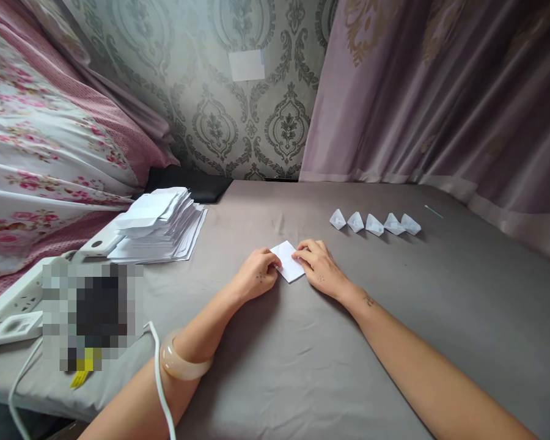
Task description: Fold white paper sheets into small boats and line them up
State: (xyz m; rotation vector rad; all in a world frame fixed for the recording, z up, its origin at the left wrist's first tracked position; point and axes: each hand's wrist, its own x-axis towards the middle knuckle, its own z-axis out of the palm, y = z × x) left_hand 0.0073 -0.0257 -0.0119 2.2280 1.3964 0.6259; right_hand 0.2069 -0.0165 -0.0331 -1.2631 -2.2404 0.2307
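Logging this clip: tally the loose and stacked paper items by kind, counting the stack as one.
Small folded white paper shapes in a row: 5
Flat folded white paper square at the left hand and right hand: 1
Uneven stack of white paper: 1
Total: 7

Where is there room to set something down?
Bare grey cloth lies between the right forearm and the row of five small folded white papers, and between that row and the tall white paper stack. The left is crowded: stack, white power strip, white cable.
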